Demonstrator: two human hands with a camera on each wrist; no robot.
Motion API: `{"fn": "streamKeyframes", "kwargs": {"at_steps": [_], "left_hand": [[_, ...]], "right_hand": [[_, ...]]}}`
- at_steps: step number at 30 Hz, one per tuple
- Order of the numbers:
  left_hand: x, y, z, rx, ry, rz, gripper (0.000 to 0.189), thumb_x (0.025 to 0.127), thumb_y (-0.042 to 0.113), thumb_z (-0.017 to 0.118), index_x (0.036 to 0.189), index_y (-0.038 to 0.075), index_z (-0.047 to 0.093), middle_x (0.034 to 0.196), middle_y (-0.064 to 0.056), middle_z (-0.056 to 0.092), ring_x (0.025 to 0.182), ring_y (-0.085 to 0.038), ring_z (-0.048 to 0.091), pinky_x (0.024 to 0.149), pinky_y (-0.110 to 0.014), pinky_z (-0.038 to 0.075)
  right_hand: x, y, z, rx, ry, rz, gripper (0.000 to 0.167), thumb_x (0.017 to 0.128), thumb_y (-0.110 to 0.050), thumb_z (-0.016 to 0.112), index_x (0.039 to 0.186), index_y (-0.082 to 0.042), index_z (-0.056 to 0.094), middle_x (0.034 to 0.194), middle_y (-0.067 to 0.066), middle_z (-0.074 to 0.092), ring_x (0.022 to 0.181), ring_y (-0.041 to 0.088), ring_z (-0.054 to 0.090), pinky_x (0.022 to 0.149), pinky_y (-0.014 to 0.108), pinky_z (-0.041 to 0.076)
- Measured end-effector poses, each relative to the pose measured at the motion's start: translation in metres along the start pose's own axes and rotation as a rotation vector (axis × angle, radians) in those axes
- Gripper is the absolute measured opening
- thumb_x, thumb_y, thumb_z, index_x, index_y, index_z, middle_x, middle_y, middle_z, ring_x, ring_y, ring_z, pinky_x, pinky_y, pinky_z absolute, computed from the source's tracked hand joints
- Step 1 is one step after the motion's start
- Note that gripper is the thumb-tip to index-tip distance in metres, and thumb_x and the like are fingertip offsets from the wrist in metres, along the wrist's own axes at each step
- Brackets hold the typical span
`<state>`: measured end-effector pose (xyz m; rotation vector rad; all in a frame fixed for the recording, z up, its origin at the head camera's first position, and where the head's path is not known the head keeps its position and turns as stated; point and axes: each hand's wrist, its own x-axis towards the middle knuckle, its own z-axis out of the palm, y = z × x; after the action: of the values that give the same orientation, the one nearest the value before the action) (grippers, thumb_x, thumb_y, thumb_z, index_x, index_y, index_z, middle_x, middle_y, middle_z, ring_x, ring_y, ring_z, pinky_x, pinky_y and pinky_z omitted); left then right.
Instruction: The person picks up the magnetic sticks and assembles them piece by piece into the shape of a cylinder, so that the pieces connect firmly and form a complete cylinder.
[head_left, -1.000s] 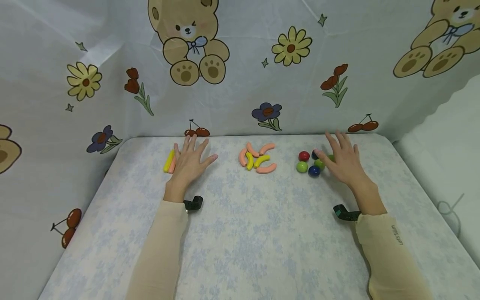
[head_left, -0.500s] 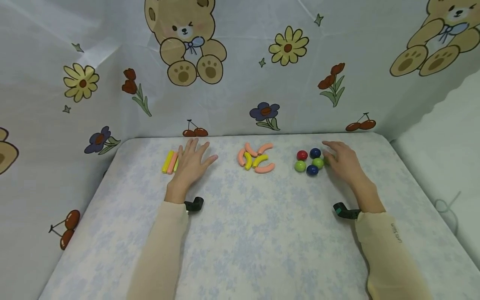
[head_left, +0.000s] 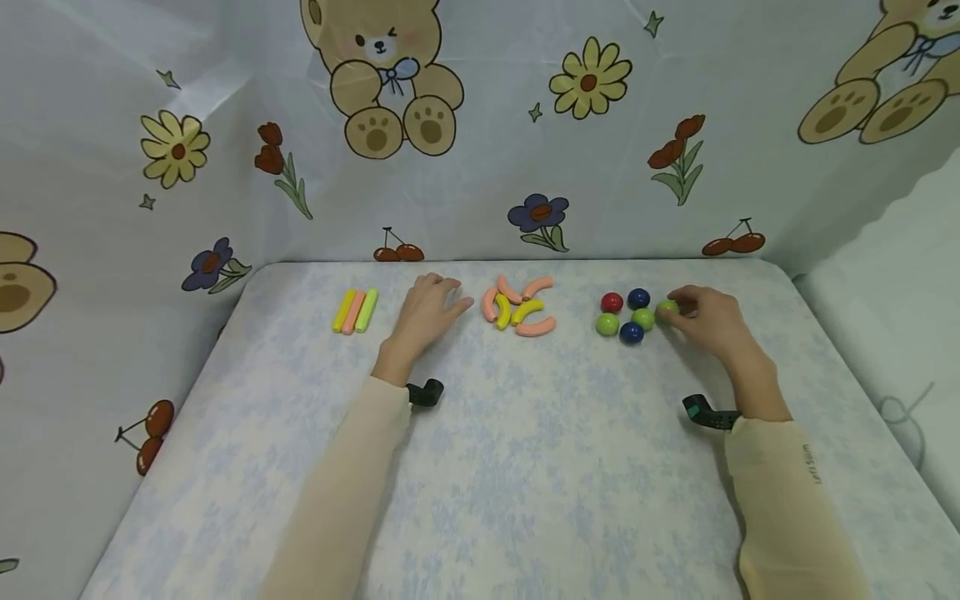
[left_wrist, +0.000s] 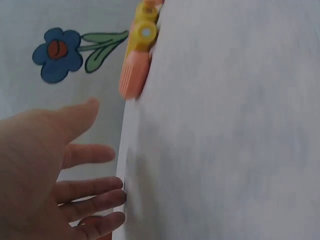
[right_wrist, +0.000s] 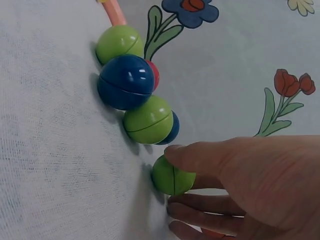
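Note:
My right hand (head_left: 714, 323) is at the far right group of small balls. Its thumb and fingers pinch a green ball (right_wrist: 171, 179), which has a seam line and sits close over the table. My left hand (head_left: 422, 315) hovers with spread, relaxed fingers between the sticks and the curved pieces. Nothing lies in it in the left wrist view, where a pink curved piece (left_wrist: 134, 75) shows just beyond the thumb. The curved pieces, pink and yellow (head_left: 528, 312), form a loose cluster at the back middle.
Beside the held ball lie several others: a red ball (head_left: 612, 302), a dark blue ball (head_left: 632, 333) and a green ball (head_left: 607, 324). Yellow, pink and light green sticks (head_left: 367, 311) line up at the back left. A printed cloth (head_left: 480, 183) hangs behind the table (head_left: 555, 467).
My left hand has moved right, away from the sticks, uncovering the light green one. My right hand has gone from spread fingers over the balls to pinching the rightmost green ball.

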<state>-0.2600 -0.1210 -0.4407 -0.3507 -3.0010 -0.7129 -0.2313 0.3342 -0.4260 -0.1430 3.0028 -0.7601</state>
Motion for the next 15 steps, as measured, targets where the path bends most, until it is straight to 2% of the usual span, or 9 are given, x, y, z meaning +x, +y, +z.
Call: {"fn": "streamKeyframes", "kwargs": {"at_steps": [4,8,11,15], "left_hand": [[0.012,0.023,0.012,-0.112,0.062,-0.029,0.042,0.105,0.038,0.066,0.129,0.003,0.071,0.118,-0.016,0.065,0.105,-0.031,0.061,0.092,-0.044,0.052],[0.015,0.038,0.022,-0.191,0.092,-0.066,0.033,0.102,0.03,0.071,0.119,0.002,0.073,0.1,-0.013,0.06,0.085,-0.027,0.055,0.074,-0.037,0.048],[0.014,0.039,0.024,-0.223,0.109,-0.092,0.023,0.099,0.022,0.074,0.112,0.003,0.073,0.093,-0.011,0.06,0.08,-0.025,0.055,0.069,-0.034,0.046],[0.01,0.031,0.022,-0.237,0.132,-0.109,0.014,0.095,0.013,0.075,0.105,0.003,0.073,0.086,-0.01,0.064,0.076,-0.025,0.058,0.067,-0.033,0.048]], "right_hand": [[0.0,0.0,-0.001,0.008,0.0,0.029,0.048,0.104,-0.029,0.067,0.134,0.008,0.061,0.123,0.032,0.066,0.115,0.046,0.062,0.099,0.064,0.048],[-0.001,0.001,-0.001,0.017,0.028,0.017,0.046,0.103,-0.028,0.068,0.131,0.008,0.063,0.12,0.032,0.068,0.111,0.046,0.063,0.096,0.064,0.048],[0.0,0.001,0.0,0.028,0.066,0.006,0.046,0.102,-0.028,0.068,0.13,0.008,0.065,0.117,0.031,0.07,0.108,0.045,0.065,0.097,0.063,0.044],[-0.001,-0.004,-0.002,0.053,0.153,-0.019,0.044,0.101,-0.028,0.068,0.13,0.006,0.066,0.112,0.03,0.072,0.105,0.045,0.068,0.097,0.061,0.041]]}}
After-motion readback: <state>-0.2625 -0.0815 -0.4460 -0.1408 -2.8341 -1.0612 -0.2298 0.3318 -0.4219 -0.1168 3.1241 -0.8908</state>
